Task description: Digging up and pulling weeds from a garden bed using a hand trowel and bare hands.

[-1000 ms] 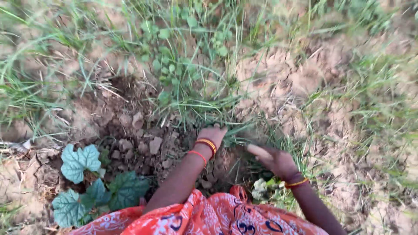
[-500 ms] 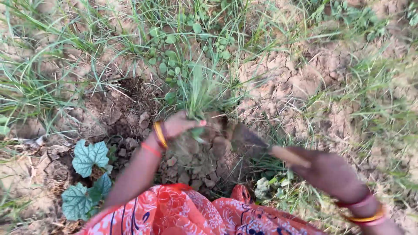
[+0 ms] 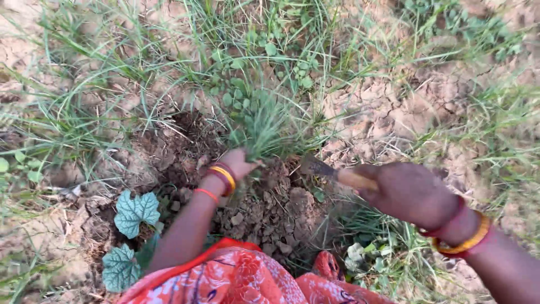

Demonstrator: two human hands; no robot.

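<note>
Grass tuft (image 3: 264, 126) at frame centre sits in my left hand (image 3: 239, 163), whose fingers are curled shut around its base, just above the loosened dark soil (image 3: 270, 208). My right hand (image 3: 408, 191), right of centre, is clenched on a wooden-handled digging tool (image 3: 337, 174); its metal blade points left and reaches the earth beside the tuft's roots. Two broad pale-veined leaves (image 3: 132, 211) lie lower left. Orange patterned cloth (image 3: 236, 276) fills the bottom edge.

Two broad pale-veined leaves (image 3: 135, 211) lie at lower left beside cracked dry soil (image 3: 394, 107); small round-leaved weeds (image 3: 264, 62) grow above; orange patterned cloth (image 3: 236, 278) fills the bottom edge
</note>
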